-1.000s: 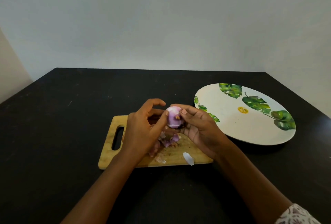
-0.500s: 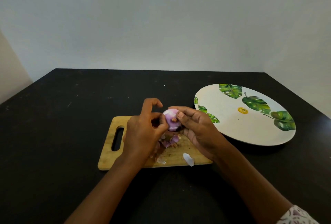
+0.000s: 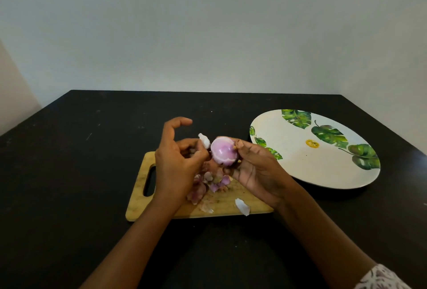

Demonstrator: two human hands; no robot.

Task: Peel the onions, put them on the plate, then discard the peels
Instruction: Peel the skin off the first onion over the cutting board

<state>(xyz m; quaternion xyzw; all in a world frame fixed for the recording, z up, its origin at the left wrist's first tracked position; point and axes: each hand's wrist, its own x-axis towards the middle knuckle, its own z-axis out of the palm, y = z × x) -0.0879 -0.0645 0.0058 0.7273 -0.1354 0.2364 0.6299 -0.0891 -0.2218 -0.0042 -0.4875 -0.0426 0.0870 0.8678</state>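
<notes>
A pale purple onion [image 3: 223, 151] is held above the wooden cutting board [image 3: 221, 203] by my right hand [image 3: 256, 173], fingers wrapped around its right side and underside. My left hand [image 3: 176, 163] is just left of the onion and pinches a small white strip of peel [image 3: 205, 140] between thumb and fingers, index finger raised. A heap of purple and brown peels [image 3: 208, 183] lies on the board under my hands. One white peel scrap [image 3: 242, 206] rests at the board's front edge. The large white plate with green leaf prints [image 3: 323, 161] sits to the right, with nothing on it.
Everything rests on a black table [image 3: 80, 173] whose far edge meets a plain white wall. The board has a handle slot [image 3: 149, 181] at its left end. The plate's left rim lies close to my right hand.
My left hand has pulled a white strip of peel away from the onion to the left. My right hand has turned the onion so its smooth side faces me.
</notes>
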